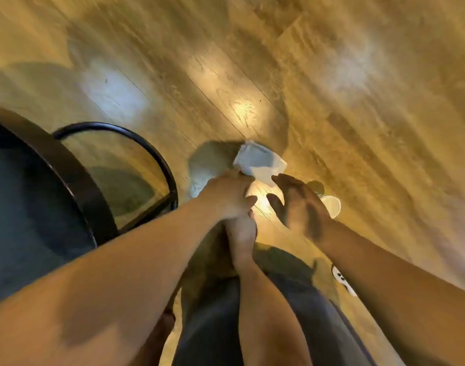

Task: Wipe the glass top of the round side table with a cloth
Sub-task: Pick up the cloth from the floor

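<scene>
My left hand (pixel 230 198) grips a white cloth (pixel 259 162) by one end, and the cloth sticks out above the fist over the wooden floor. My right hand (pixel 297 204) is just right of the cloth with its fingers spread, holding nothing. The round side table (pixel 157 159), a black ring around clear glass (pixel 112 165), stands at the left, apart from both hands. The frame is blurred by motion.
A larger dark round surface with a black rim (pixel 67 175) overlaps the side table at the far left. A white cup (pixel 331 206) lies on the floor behind my right hand. My legs and a foot (pixel 240 241) show below, beside a white slipper (pixel 342 280).
</scene>
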### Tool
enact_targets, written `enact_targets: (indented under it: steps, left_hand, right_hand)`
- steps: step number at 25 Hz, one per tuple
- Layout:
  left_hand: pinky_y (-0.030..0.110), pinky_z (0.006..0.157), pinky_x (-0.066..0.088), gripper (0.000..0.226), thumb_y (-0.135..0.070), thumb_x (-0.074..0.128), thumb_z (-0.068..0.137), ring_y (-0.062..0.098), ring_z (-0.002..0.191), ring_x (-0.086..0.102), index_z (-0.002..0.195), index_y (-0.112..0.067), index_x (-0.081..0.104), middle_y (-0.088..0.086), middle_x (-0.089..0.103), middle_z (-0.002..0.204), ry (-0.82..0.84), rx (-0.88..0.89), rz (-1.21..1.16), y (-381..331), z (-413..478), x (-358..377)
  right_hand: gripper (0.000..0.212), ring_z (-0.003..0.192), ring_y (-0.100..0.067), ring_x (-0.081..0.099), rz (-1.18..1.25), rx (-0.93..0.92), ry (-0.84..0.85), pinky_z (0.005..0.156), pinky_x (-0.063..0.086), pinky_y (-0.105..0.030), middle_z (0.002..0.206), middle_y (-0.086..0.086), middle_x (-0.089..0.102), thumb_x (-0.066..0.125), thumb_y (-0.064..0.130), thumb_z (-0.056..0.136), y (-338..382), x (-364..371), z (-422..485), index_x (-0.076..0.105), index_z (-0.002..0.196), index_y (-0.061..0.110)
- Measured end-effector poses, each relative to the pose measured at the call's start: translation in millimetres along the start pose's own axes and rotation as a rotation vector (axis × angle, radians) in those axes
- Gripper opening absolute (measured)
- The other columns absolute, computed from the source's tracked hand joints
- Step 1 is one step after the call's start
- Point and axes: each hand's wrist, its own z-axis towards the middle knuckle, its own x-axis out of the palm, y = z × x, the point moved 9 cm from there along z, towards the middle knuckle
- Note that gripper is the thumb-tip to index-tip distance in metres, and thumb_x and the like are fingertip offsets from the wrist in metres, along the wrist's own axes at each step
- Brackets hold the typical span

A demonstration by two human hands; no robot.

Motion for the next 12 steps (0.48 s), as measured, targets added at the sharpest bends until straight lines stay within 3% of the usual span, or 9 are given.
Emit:
enact_targets:
  steps: [2,4,6,7,9,10,12]
  left_hand:
    - [0.042,0.109,0.039,0.041,-0.039,0.051,0.097,0.030,0.133,0.043,0.136,-0.028,0.054,0.012,0.037,0.152,0.006,-0.057,-0.146,15.2,46.0,17.1]
    - [0.039,0.111,0.037,0.036,-0.032,0.052,0.097,0.030,0.133,0.044,0.130,-0.023,0.062,0.014,0.042,0.150,0.015,-0.138,-0.316,36.0,91.0,30.7]
    - [0.037,0.113,0.036,0.035,-0.027,0.052,0.097,0.030,0.135,0.045,0.129,-0.017,0.063,0.016,0.048,0.148,0.049,-0.168,-0.415,48.0,134.2,48.0]
    - [0.037,0.111,0.039,0.035,-0.024,0.053,0.096,0.031,0.132,0.049,0.128,-0.014,0.064,0.017,0.053,0.143,0.038,-0.185,-0.453,56.0,149.6,54.5]
    - [0.031,0.101,0.046,0.032,-0.016,0.053,0.095,0.032,0.125,0.056,0.124,-0.008,0.066,0.018,0.061,0.134,0.007,-0.233,-0.536,67.6,165.1,60.1]
    - [0.027,0.093,0.048,0.029,-0.012,0.054,0.094,0.031,0.119,0.060,0.120,-0.006,0.068,0.017,0.065,0.127,-0.028,-0.253,-0.598,73.0,168.9,59.6]
    - [0.025,0.083,0.048,0.019,-0.009,0.056,0.090,0.028,0.101,0.064,0.102,-0.007,0.070,0.011,0.070,0.107,-0.114,-0.254,-0.669,72.1,159.3,48.0]
  right_hand:
    - [0.063,0.137,-0.035,0.042,-0.045,-0.042,0.085,0.111,0.030,-0.031,0.149,-0.026,0.036,0.026,0.040,0.101,16.2,4.8,17.2,0.041,0.141,-0.006]
    - [0.045,0.144,-0.035,0.025,-0.023,-0.081,0.206,0.105,0.012,-0.025,0.155,-0.029,0.018,0.025,0.008,0.105,50.6,8.0,32.9,0.020,0.143,-0.015]
    - [0.040,0.139,-0.042,0.025,0.129,0.043,0.249,0.100,0.008,-0.031,0.150,-0.037,0.026,0.027,-0.006,0.101,64.3,-7.9,34.0,0.025,0.138,-0.021]
    - [0.038,0.136,-0.044,0.024,0.123,0.077,0.207,0.099,0.009,-0.033,0.148,-0.037,0.029,0.028,-0.007,0.101,55.3,25.0,43.2,0.029,0.137,-0.020]
    - [0.040,0.128,-0.047,0.031,-0.093,0.167,0.114,0.094,0.025,-0.042,0.144,-0.029,0.039,0.029,-0.002,0.103,6.8,128.1,73.6,0.036,0.142,-0.009]
    - [0.040,0.123,-0.045,0.044,-0.189,0.170,0.055,0.088,0.034,-0.046,0.140,-0.022,0.049,0.032,0.005,0.104,-14.0,170.1,73.9,0.039,0.143,0.001]
    - [0.031,0.102,-0.036,0.064,-0.265,0.184,-0.008,0.075,0.046,-0.045,0.119,-0.014,0.064,0.049,0.017,0.098,-35.5,210.4,86.6,0.044,0.128,0.010]
